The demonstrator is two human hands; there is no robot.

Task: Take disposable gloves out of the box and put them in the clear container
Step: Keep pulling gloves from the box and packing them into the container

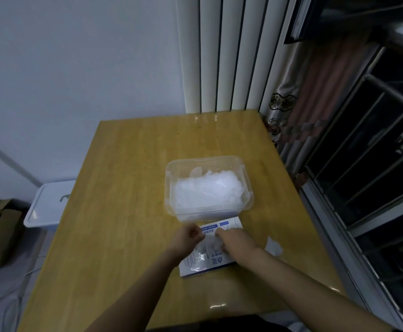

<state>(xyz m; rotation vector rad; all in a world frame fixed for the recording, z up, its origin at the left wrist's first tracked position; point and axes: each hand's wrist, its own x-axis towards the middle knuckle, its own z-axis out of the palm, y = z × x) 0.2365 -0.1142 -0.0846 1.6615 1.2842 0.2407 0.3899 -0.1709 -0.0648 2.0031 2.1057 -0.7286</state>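
Head cam only, so one view to go on. Box (207, 259) lies flat on the tabletop (123, 188) at 6 o'clock from the container (209, 185), nearly touching it. It's white with blue print. Both hands are over its opening: left hand (188, 237) is curled with fingers pinched on something at the box top, can't tell exactly what; right hand (235, 240) has a narrow grip on a wisp of gloves (211, 243). The container already has a cloudy, crumpled pile (207, 188) filling most of it. A loose glove (273, 246) sits at 3 o'clock from the box. My guess is this stuff is featherlight, floppy and clingy, so pinch a bunch near the opening while holding the box down.
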